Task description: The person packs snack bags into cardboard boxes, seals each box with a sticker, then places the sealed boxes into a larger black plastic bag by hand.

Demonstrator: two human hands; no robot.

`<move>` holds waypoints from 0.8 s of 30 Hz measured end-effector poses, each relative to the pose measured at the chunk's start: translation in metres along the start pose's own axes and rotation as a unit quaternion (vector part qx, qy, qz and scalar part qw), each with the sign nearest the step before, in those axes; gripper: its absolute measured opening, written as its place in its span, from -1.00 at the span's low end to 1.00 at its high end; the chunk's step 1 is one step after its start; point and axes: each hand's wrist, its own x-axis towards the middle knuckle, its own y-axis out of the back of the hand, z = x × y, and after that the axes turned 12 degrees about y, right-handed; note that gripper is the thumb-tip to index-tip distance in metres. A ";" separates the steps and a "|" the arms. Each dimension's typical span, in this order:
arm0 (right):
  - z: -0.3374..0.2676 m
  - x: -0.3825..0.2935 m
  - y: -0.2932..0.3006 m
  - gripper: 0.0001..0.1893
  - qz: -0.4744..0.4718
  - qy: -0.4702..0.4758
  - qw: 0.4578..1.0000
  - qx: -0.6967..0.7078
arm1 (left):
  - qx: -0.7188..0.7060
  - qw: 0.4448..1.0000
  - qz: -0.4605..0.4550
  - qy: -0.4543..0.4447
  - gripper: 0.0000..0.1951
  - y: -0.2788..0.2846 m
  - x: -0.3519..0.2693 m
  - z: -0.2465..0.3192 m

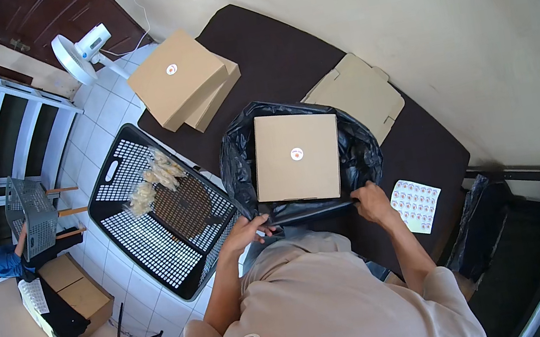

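Observation:
A black plastic bag [361,153] lies spread around a brown cardboard box [282,177] on the dark-covered table. The box is closed and has a round sticker [297,154] on its top. My left hand [248,232] grips the near left part of the bag's rim. At the near right, my right hand [372,201] pinches the same rim, so the edge is stretched between both hands. A sheet of round stickers [417,205] rests on the table just right of my right forearm.
Two stacked cardboard boxes [180,79] and a flattened carton [357,95] are on the dark table [275,39]. Left of it stands a black plastic crate [116,194] holding bagged food pieces [156,179]. A white fan [82,52] and another person [4,261] at a grey crate [31,216] are farther off.

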 end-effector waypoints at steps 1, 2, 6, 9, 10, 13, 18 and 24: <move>0.008 -0.003 0.004 -0.59 0.027 0.038 0.997 0.063 | 0.073 0.996 0.002 -0.052 -0.65 -0.001 -0.007 0.008; 0.013 -0.004 0.007 -0.70 0.055 0.077 0.988 0.126 | 0.111 0.990 0.003 -0.083 -0.63 0.000 -0.018 0.017; -0.013 -0.021 0.103 -0.76 0.165 0.091 0.897 0.400 | 0.105 0.981 0.131 -0.099 -0.42 0.068 -0.025 0.030; 0.008 0.010 0.109 -0.70 0.408 -0.099 0.868 0.265 | 0.046 0.920 0.347 -0.179 -0.30 0.076 -0.010 0.076; 0.025 0.029 0.101 -0.72 0.490 -0.093 0.854 0.149 | 0.086 0.891 0.395 -0.203 -0.31 0.072 0.003 0.093; 0.065 0.077 0.076 -0.76 0.485 -0.098 0.865 0.085 | 0.153 0.860 0.450 -0.186 -0.39 0.049 0.041 0.139; 0.029 0.074 0.116 -0.82 0.504 -0.026 0.834 0.222 | 0.261 0.843 0.336 -0.330 -0.66 0.071 0.058 0.149; 0.061 0.057 0.117 -0.68 0.407 -0.134 0.886 0.176 | 0.164 0.877 0.266 -0.365 -0.74 0.092 0.048 0.123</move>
